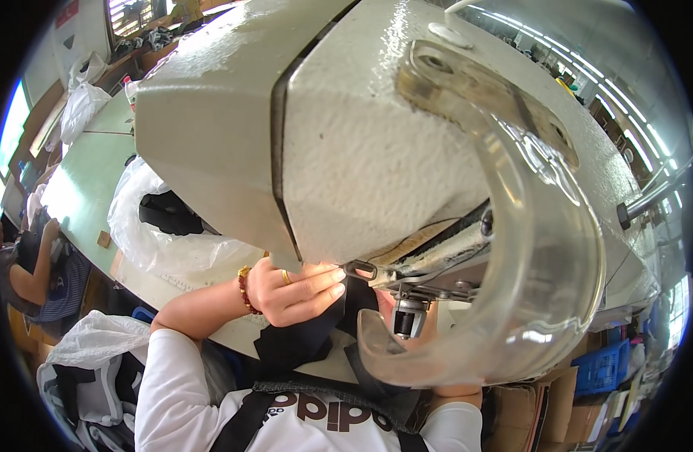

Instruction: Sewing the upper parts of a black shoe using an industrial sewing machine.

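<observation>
The large pale head of a sewing machine [384, 151] fills the middle of the view. My left hand [297, 294], with a ring and a red bead bracelet, is closed, its fingertips pressed together beside a dark oval metal loop [360, 270] under the machine head. What they pinch, if anything, is too small to tell. Dark cloth pieces [305, 340] lie below this hand, at the table edge in front of me. My right hand [386, 305] shows only as a sliver behind the machine's needle parts and the curved clear guard [542, 301]; its fingers are hidden.
A clear plastic bag [147, 226] with dark pieces lies on the table to the left. Another bag of dark and grey parts [98, 384] stands at lower left. Another person [38, 264] works at far left. A blue crate [601, 368] and cardboard boxes [553, 403] stand at right.
</observation>
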Demonstrator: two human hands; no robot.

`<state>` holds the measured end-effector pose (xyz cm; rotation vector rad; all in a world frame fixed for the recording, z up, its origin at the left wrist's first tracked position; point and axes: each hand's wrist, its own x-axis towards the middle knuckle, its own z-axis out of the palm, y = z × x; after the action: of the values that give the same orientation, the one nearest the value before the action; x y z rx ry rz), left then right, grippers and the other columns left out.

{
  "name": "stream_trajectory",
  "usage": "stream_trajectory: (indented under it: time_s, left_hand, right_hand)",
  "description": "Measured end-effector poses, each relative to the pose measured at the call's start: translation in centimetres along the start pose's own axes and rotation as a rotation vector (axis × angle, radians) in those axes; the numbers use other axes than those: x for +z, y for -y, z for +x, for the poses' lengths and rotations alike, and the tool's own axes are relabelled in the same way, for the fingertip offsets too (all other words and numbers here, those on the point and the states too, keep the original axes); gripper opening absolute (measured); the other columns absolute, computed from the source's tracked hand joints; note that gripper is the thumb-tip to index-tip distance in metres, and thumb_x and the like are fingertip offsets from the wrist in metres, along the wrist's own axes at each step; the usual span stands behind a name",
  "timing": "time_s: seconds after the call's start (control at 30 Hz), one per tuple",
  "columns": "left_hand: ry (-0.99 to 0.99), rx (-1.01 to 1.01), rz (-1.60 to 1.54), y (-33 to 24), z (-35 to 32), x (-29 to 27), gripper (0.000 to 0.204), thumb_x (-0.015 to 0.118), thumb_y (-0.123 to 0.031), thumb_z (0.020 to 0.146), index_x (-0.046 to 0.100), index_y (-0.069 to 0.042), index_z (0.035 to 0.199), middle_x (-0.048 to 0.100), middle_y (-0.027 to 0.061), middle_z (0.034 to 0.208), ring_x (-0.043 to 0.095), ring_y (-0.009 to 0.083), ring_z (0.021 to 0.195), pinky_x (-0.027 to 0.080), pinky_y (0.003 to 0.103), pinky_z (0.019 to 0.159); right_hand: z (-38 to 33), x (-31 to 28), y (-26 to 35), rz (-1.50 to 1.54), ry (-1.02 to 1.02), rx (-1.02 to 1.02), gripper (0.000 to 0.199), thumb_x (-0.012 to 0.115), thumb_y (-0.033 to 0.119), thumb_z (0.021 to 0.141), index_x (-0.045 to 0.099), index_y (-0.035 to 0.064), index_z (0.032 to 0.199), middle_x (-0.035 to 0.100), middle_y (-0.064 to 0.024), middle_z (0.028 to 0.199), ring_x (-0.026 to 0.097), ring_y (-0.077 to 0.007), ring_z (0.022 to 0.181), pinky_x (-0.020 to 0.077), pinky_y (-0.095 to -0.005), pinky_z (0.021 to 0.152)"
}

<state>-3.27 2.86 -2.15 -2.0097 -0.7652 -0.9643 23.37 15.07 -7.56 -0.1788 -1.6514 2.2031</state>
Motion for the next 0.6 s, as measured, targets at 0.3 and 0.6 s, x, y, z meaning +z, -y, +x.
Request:
stream_trajectory:
  time_s: [0.3,0.6]
  left_hand:
    - [0.044,0.014,0.004,0.27,0.03,-0.42,0.015,0.077,-0.003,0.082,0.076,-0.005,0.097,0.078,0.0094,0.103,0.076,0.0181,0.084,0.059,0.028,0.069]
    - [0.047,0.013,0.013,0.24,-0.09,-0.42,0.016,0.077,-0.003,0.081,0.076,-0.005,0.097,0.078,0.0099,0.105,0.076,0.0172,0.083,0.057,0.027,0.066]
  right_hand:
    - [0.15,0.15,0.05,-0.011,-0.001,-0.008,0.054,0.048,0.016,0.112,0.034,0.0009,0.163,0.045,-0.0106,0.160,0.039,-0.0160,0.149,0.0279,-0.0316,0.127]
    - [0.24,0.25,0.20,-0.025,0.001,-0.011,0.053,0.047,0.016,0.113,0.035,0.0011,0.162,0.045,-0.0109,0.161,0.039,-0.0165,0.149,0.0280,-0.0316,0.127]
